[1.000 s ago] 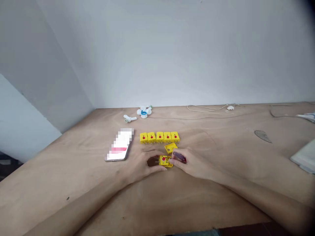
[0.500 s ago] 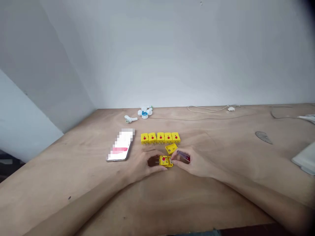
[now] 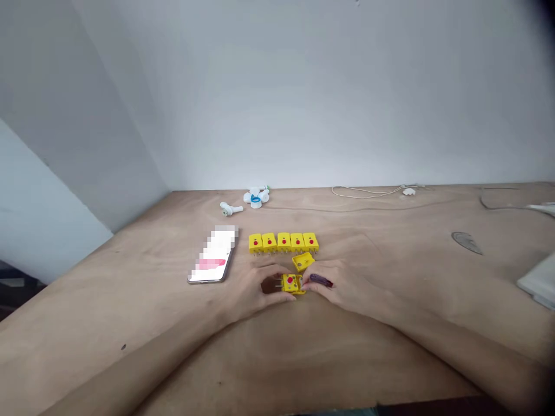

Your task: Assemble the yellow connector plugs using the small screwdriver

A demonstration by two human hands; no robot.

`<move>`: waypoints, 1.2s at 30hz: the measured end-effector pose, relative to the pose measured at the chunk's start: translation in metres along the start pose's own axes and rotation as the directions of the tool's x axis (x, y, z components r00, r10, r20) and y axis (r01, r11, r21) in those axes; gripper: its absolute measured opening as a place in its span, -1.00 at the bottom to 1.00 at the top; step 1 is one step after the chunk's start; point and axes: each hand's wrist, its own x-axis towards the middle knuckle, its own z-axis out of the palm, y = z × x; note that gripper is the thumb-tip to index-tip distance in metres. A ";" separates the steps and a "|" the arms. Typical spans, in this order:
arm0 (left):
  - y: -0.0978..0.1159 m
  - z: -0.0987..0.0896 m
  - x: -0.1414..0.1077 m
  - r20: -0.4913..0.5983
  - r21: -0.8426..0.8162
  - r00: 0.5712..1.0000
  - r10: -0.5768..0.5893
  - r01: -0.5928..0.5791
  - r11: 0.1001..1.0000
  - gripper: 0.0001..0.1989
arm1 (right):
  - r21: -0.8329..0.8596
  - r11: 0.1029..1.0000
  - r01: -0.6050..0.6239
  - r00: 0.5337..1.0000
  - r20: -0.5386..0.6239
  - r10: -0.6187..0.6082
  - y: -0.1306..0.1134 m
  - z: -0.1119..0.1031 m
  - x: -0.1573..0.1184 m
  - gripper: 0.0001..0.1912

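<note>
Plugs (image 3: 284, 238): five yellow, one row on bench (image 3: 130, 271); one opened yellow plug (image 3: 289, 283), one loose yellow cover (image 3: 302, 262), one phone (image 3: 213, 254). Opened plug lies between thumb and fingers of left hand (image 3: 249, 292), gripped at its sides, pins toward palm. Right hand (image 3: 340, 286) holds one purple tool (image 3: 319, 280), fingers pinched narrow at plug's right end.

Soft, diffuse light, dark upper-right corner

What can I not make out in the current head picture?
All in the head view:
Phone: screen masked by pixel blocks.
Purple item: partly hidden by the right hand.
Open plug: right end partly covered by the right hand; inner parts too small.
Large white item: cut off by the right edge.
</note>
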 end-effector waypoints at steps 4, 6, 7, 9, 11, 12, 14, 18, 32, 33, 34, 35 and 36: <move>0.000 0.000 0.000 0.004 0.002 1.000 -0.007 0.007 1.000 -0.64 | 0.045 0.999 -0.019 1.000 -0.008 0.019 -0.002 -0.002 -0.001 -0.84; -0.002 0.001 0.000 -0.001 0.006 1.000 -0.003 0.003 1.000 -0.64 | 0.055 0.998 -0.035 0.999 -0.035 0.037 -0.001 -0.002 -0.002 -0.88; -0.002 0.001 0.000 -0.005 0.006 1.000 0.002 -0.002 1.000 -0.64 | 0.059 0.998 -0.037 0.998 -0.046 0.040 0.001 -0.001 -0.003 -0.89; -0.004 0.001 -0.001 -0.011 0.008 1.000 0.013 -0.013 1.000 -0.66 | 0.086 0.996 -0.015 0.998 -0.056 0.019 0.006 0.001 -0.004 -0.84; -0.004 0.001 -0.001 -0.010 0.016 1.000 0.012 -0.012 1.000 -0.66 | 0.111 0.993 0.030 0.998 -0.053 -0.024 0.010 0.003 -0.004 -0.82; -0.004 0.001 -0.002 -0.008 0.022 1.000 0.009 -0.009 1.000 -0.66 | 0.118 0.992 0.043 0.998 -0.055 -0.036 0.011 0.004 -0.004 -0.83; -0.004 0.001 -0.002 -0.007 0.029 1.000 0.006 -0.006 1.000 -0.65 | 0.126 0.991 0.043 0.998 -0.044 -0.038 0.010 0.003 -0.003 -0.82; -0.003 0.002 -0.001 -0.013 0.027 1.000 0.017 -0.016 1.000 -0.65 | 0.101 0.995 -0.010 1.000 -0.016 0.011 0.006 0.002 -0.001 -0.85; -0.008 0.000 -0.003 -0.005 0.038 1.000 -0.006 0.006 0.999 -0.61 | 0.487 0.866 -0.114 0.868 -0.375 0.325 0.016 0.003 -0.004 -0.50; -0.008 0.000 -0.003 0.000 0.048 1.000 -0.012 0.012 0.999 -0.60 | 0.513 0.852 -0.108 0.842 -0.409 0.353 0.015 0.002 -0.003 -0.47; -0.008 -0.001 -0.003 0.008 0.059 1.000 -0.023 0.023 0.998 -0.59 | 0.542 0.834 -0.108 0.816 -0.431 0.386 0.014 0.002 -0.002 -0.46; -0.008 -0.002 -0.003 0.014 0.072 0.999 -0.035 0.034 0.997 -0.57 | 0.579 0.808 -0.112 0.794 -0.437 0.423 0.013 0.001 -0.001 -0.46; -0.008 -0.004 -0.002 0.023 0.087 0.999 -0.047 0.045 0.995 -0.56 | 0.626 0.772 -0.109 0.779 -0.428 0.457 0.011 0.001 0.000 -0.46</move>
